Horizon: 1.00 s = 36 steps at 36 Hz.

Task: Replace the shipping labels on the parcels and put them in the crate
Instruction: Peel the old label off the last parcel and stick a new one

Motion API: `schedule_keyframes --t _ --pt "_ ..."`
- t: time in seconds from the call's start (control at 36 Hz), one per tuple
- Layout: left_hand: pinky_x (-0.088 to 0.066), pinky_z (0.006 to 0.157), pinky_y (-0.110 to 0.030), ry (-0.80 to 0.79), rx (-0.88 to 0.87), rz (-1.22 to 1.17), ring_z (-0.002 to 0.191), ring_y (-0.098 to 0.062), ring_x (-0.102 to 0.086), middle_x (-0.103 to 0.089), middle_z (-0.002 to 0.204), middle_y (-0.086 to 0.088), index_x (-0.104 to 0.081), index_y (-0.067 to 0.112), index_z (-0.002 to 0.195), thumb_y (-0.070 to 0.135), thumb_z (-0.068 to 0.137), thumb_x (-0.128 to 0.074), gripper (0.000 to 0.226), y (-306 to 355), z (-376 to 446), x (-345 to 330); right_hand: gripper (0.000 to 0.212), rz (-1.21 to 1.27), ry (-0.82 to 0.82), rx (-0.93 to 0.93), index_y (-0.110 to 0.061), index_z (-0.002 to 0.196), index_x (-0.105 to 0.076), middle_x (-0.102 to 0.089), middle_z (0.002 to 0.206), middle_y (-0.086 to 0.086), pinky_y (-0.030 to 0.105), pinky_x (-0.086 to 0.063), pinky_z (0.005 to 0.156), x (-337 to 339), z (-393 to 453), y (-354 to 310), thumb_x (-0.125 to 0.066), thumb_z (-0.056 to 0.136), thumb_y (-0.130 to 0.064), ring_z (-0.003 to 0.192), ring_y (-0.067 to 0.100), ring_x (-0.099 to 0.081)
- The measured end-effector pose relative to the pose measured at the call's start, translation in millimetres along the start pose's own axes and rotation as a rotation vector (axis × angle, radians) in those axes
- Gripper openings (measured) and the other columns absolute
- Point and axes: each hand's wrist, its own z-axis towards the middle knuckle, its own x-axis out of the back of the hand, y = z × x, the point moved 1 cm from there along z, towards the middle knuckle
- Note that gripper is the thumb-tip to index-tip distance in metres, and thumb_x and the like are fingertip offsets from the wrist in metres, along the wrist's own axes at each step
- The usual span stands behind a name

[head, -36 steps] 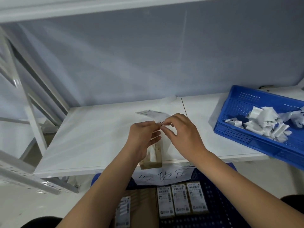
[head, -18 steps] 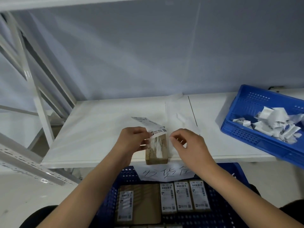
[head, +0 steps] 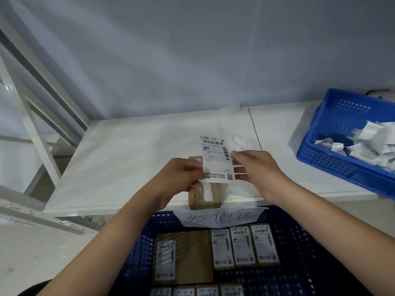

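I hold the label [head: 217, 159] upright, print facing me, above the parcel [head: 204, 196]. My left hand [head: 181, 178] pinches its lower left edge; my right hand [head: 254, 167] pinches its right edge with thumb and fingertips. The parcel lies on the table [head: 128, 157] at the front edge, partly hidden by the label and my left hand. Below the table, the crate [head: 299, 242] holds labelled parcels. A second blue bin [head: 333, 159] at right holds crumpled paper scraps [head: 367, 144].
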Motion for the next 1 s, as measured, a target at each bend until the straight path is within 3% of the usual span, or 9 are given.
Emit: schedule_keyframes --t 0.19,0.31,0.42,0.5,0.58,0.67,0.81,1.0 --pt "-0.056 0.081 -0.03 -0.053 0.034 0.05 0.078 -0.014 -0.061 -0.078 0.106 -0.008 -0.079 0.009 0.105 0.008 0.096 -0.068 0.014 -10.9 6.2 -1.1 0.014 -0.015 0.013 0.025 -0.007 0.096 -0.075 -0.078 0.091 0.003 0.033 -0.06 0.08 4.7 11.8 1.1 -0.068 0.096 -0.019 0.085 0.02 -0.075" --pt "-0.057 0.081 -0.031 -0.048 0.064 0.08 0.078 -0.013 -0.063 -0.077 0.104 -0.011 -0.079 0.012 0.103 0.011 0.094 -0.071 0.012 -17.7 8.3 -1.6 0.01 -0.027 0.034 0.069 -0.003 0.095 -0.075 -0.076 0.088 0.008 0.033 -0.061 0.077 6.0 16.6 3.2 -0.071 0.093 -0.013 0.07 0.015 -0.069" --pt "-0.059 0.089 -0.041 0.006 0.116 0.066 0.076 -0.014 -0.066 -0.077 0.103 -0.015 -0.08 0.011 0.1 0.012 0.092 -0.073 0.01 -21.5 11.4 -0.9 0.007 -0.065 0.057 0.116 -0.003 0.095 -0.075 -0.073 0.087 0.012 0.033 -0.061 0.074 4.5 19.4 3.3 -0.071 0.091 -0.008 0.064 0.011 -0.063" --pt "-0.061 0.079 -0.031 0.019 0.138 0.036 0.078 -0.016 -0.066 -0.077 0.103 -0.016 -0.08 0.01 0.099 0.014 0.092 -0.075 0.01 -21.5 11.9 0.0 0.004 -0.088 0.073 0.164 -0.006 0.091 -0.075 -0.072 0.081 0.008 0.029 -0.061 0.071 2.4 20.9 4.2 -0.072 0.091 -0.007 0.061 0.007 -0.063" --pt "-0.057 0.067 -0.022 0.068 0.118 0.004 0.07 -0.012 -0.063 -0.079 0.091 -0.006 -0.08 0.014 0.095 0.017 0.093 -0.073 0.007 -20.4 10.8 2.7 0.004 -0.089 0.096 0.2 -0.006 0.09 -0.075 -0.071 0.078 0.007 0.029 -0.061 0.069 3.2 22.5 4.2 -0.071 0.091 -0.007 0.059 0.006 -0.061" --pt "-0.055 0.067 -0.023 0.093 0.102 -0.006 0.069 -0.01 -0.063 -0.078 0.083 0.004 -0.079 0.02 0.093 0.02 0.094 -0.072 0.007 -20.8 10.1 4.8 0.005 -0.078 0.104 0.204 -0.007 0.089 -0.075 -0.072 0.078 0.008 0.03 -0.061 0.069 4.9 23.3 3.8 -0.071 0.091 -0.006 0.059 0.008 -0.061" --pt "-0.054 0.064 -0.022 0.126 0.11 0.02 0.063 -0.006 -0.064 -0.079 0.084 0.005 -0.079 0.02 0.095 0.023 0.092 -0.075 0.006 -20.7 8.3 5.8 0.006 -0.093 0.107 0.222 -0.006 0.09 -0.075 -0.071 0.076 0.007 0.031 -0.061 0.068 3.8 22.4 4.7 -0.07 0.092 -0.006 0.058 0.008 -0.06" --pt "-0.059 0.072 -0.028 0.144 0.107 0.014 0.064 -0.007 -0.066 -0.079 0.085 0.001 -0.079 0.024 0.087 0.023 0.09 -0.077 0.004 -22.7 6.8 5.5 0.006 -0.087 0.105 0.197 -0.005 0.093 -0.074 -0.071 0.074 0.004 0.036 -0.061 0.073 5.4 25.5 5.2 -0.068 0.094 -0.006 0.057 0.008 -0.06"
